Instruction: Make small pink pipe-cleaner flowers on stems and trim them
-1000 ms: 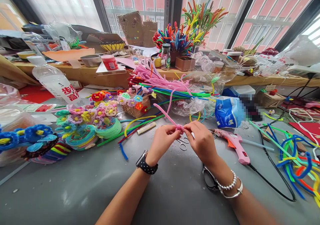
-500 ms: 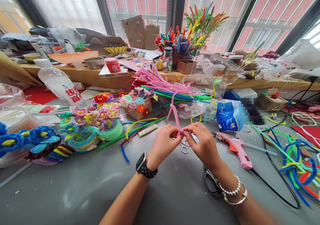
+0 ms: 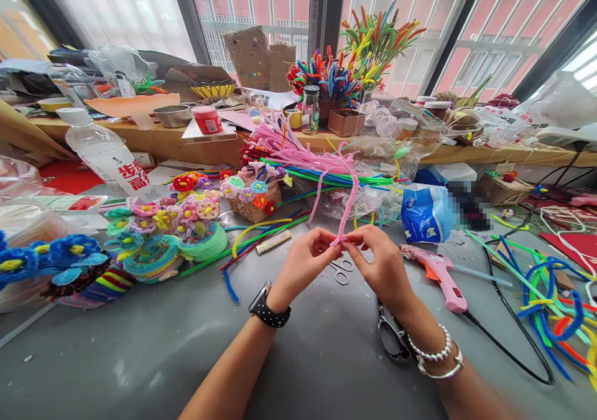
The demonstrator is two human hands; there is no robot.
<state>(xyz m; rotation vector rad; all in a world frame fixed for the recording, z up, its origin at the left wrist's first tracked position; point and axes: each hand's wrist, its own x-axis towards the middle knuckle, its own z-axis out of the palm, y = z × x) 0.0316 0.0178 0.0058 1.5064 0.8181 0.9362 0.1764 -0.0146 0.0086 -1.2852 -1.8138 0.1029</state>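
Note:
My left hand and my right hand meet above the grey table, both pinched on one end of a pink pipe cleaner. The pipe cleaner rises from my fingertips and leans up to the right. My left wrist wears a black dotted watch, and my right wrist wears beaded and silver bracelets. Small scissors lie on the table just beyond my hands. A pile of pink and coloured pipe cleaners lies further back.
A pink glue gun with a black cable lies to the right. Black-handled scissors sit under my right forearm. Finished pipe-cleaner flowers and a flower basket stand left. A water bottle, tissue pack and loose pipe cleaners surround.
The free length of the pink pipe cleaner has swung from leaning up-left to leaning up-right while both hands kept pinching its end.

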